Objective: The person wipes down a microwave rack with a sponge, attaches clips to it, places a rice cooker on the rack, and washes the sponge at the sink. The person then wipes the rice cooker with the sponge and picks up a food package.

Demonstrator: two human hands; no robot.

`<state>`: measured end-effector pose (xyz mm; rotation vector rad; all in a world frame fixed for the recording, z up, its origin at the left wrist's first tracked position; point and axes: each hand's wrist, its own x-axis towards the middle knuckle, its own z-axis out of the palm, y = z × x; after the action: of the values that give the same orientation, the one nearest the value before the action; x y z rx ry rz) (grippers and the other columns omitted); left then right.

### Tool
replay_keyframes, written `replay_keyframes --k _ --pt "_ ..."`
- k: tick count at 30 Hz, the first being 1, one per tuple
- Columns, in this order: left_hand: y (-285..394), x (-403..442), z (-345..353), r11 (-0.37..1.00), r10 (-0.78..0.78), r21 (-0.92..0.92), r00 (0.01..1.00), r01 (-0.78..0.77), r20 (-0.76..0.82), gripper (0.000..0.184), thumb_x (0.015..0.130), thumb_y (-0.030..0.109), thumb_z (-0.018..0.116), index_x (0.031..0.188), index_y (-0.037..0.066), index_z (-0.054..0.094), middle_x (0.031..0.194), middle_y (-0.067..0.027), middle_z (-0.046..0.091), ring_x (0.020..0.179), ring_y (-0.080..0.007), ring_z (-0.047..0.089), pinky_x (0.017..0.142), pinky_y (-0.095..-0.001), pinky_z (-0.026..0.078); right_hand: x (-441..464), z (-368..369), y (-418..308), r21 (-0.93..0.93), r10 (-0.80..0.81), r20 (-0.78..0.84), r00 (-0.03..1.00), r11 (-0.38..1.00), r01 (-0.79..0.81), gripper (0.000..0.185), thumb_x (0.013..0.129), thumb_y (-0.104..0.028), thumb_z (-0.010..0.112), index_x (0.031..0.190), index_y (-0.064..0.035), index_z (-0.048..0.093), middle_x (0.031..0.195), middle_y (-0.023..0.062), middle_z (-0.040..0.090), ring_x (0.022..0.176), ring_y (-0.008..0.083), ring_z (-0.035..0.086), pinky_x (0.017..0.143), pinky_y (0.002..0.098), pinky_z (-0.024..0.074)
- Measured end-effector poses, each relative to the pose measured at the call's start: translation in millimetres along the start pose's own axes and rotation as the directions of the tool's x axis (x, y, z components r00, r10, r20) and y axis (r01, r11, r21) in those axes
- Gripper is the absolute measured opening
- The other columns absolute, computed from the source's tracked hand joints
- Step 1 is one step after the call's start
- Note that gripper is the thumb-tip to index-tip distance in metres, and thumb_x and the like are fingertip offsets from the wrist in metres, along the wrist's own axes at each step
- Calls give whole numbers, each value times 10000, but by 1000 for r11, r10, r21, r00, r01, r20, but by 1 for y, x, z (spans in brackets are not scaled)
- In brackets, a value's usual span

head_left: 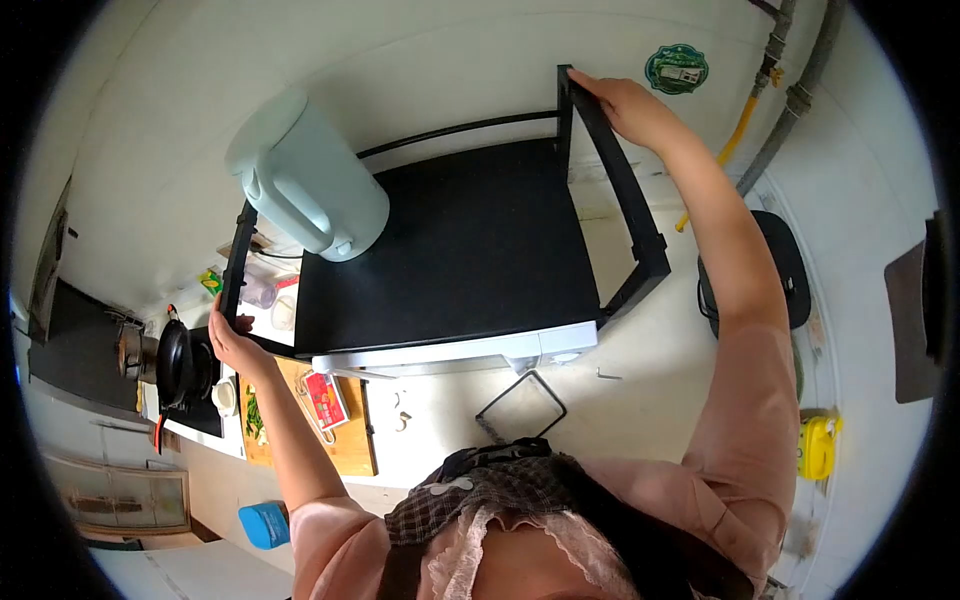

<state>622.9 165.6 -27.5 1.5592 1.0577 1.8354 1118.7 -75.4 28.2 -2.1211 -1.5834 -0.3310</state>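
A black rack [450, 250] with a flat top shelf stands against the wall. My right hand [632, 108] is on the top of its right rear upright, fingers wrapped round the corner. My left hand [236, 338] grips the rack's left side frame near the front, fingers partly hidden behind the bar. On the shelf's left rear part stands a pale blue kettle [320, 190], its handle toward the front left. Below the shelf shows the front edge of a white appliance [470, 350].
A wooden board [355, 430] with chopped greens and a red packet [326, 400] lies at lower left. Beyond it are a black pan [174, 362] and a white cup [224, 398]. A black wire stand [545, 425] sits in front; a black bin [780, 265] is at right.
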Motion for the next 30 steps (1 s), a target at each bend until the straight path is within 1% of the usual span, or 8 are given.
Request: replay_keyframes --k 1,3,5,7,15,21,23,30 --pt "0 1 2 1000 1 -7 1000 -1 6 344 922 242 388 1048 20 619 666 -25 558 532 -71 465 516 -206 348 -1 -8 -7 133 206 126 970 966 -222 493 815 -80 497 1300 -85 413 1032 174 575 913 314 569 801 358 447" --pt "-3 1 1 999 41 1 999 -41 -13 346 923 244 389 1052 19 618 668 -26 557 532 -72 463 519 -205 348 -8 -13 -3 371 271 -10 962 895 -249 481 813 -95 501 1286 -71 416 1012 147 580 882 272 576 769 331 449" --pt "-8 3 -3 1000 20 -9 1000 -20 5 347 923 248 390 1055 20 617 662 -19 555 532 -73 464 517 -206 347 -14 -11 1 590 356 -120 927 776 -222 472 812 -110 505 1273 -57 419 992 121 586 850 230 584 738 304 452" --pt "-5 3 -3 1000 23 12 1000 -23 19 348 924 250 390 1056 21 617 661 -13 556 533 -70 464 514 -206 346 -19 -6 0 786 143 -190 971 615 63 429 805 -113 525 1213 -18 432 966 89 574 795 169 572 693 273 451" --pt "-19 9 -8 999 -3 -38 1000 4 31 328 919 243 415 1064 29 617 797 -35 601 571 -85 494 528 -207 375 -38 -3 -16 766 263 -193 945 642 -22 377 812 -60 613 1158 30 492 960 95 588 785 132 586 709 234 474" --pt "-18 7 -8 998 15 -62 997 -11 69 348 924 270 412 1073 24 607 720 -32 580 563 -83 493 530 -214 377 -34 10 -10 584 98 -252 963 809 70 445 840 -95 590 1244 31 450 881 80 606 673 111 562 620 232 477" --pt "-17 7 -9 998 28 -50 997 -24 71 353 924 274 410 1078 23 605 704 -28 573 561 -81 491 530 -215 377 -33 13 -12 738 239 -201 950 675 -14 425 866 -128 558 1242 33 442 864 81 605 635 118 552 589 252 475" --pt "-15 7 -7 998 -12 -65 998 16 55 351 925 267 410 1075 24 613 755 -21 588 558 -76 486 522 -209 373 -23 9 -6 631 270 -140 953 766 -124 375 912 -229 477 1188 23 488 965 108 575 692 161 570 599 264 465"
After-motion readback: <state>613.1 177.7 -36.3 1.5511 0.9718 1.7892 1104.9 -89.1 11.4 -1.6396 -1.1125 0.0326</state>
